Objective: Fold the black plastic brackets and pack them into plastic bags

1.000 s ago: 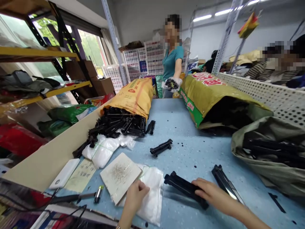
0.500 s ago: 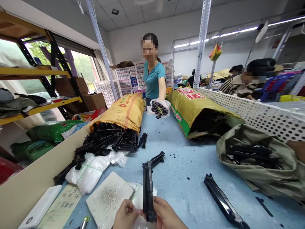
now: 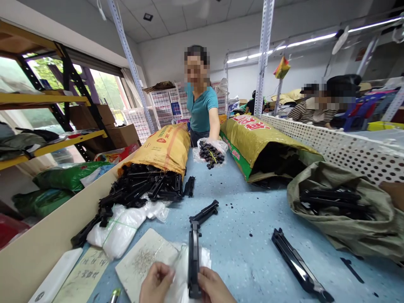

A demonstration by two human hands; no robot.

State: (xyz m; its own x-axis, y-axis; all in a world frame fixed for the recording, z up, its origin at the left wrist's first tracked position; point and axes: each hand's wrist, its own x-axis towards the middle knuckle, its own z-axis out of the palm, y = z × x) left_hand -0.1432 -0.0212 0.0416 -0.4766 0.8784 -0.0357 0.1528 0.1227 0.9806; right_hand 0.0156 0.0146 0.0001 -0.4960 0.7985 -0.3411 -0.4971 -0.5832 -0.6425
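Observation:
My right hand (image 3: 216, 288) grips a long, narrow black plastic part (image 3: 193, 261) by its lower end, holding it upright. Left of it, apart from the part, my left hand (image 3: 157, 280) has thumb and fingers pinched together; whatever sits in the pinch is too small to make out. Beneath my hands lie a pale square pad (image 3: 158, 242) scattered with tiny bits and a clear plastic bag (image 3: 181, 271). Just beyond, another black part (image 3: 205, 212) rests on the blue table (image 3: 243, 252). A longer black part (image 3: 298, 263) lies to the right.
A yellow sack (image 3: 160, 147) spills black parts at left; a green-gold sack (image 3: 252, 134) and an olive cloth bag (image 3: 331, 235) stand right. Across the table, a person (image 3: 202, 111) reaches over a plastic bag of grapes (image 3: 211, 155). A phone-like white object (image 3: 57, 275) lies front left.
My left hand has drawn away from the black part, leftward. The person opposite has leaned in and lowered the bag of grapes toward the table.

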